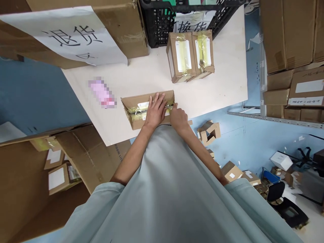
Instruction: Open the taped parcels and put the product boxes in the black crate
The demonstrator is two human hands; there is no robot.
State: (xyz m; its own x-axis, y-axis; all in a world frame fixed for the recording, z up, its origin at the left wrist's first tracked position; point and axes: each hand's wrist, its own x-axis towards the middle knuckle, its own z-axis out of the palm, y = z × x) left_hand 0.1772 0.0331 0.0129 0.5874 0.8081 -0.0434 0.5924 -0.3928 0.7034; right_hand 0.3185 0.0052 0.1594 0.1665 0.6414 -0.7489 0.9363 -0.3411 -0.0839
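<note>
A small cardboard box [141, 125] lies near the table's front edge, with clear yellowish tape and white labels along its top. A dark slit runs lengthwise through the tape, and one flap stands up along the far side. My left hand [156, 113] rests flat across the box's middle, fingers stretched out over the tape. Closed at the box's right end is my right hand [179, 117], its thumb and fingers together by the end of the slit. Whatever it may hold is hidden.
Two taped boxes [181, 59] stand side by side before a black crate [158, 32]. A large carton with a paper sign [73, 37] sits back left. A blurred pink item [101, 91] lies on the table [227, 81]. An open carton [27, 189] stands lower left; shelved cartons [275, 81] are right.
</note>
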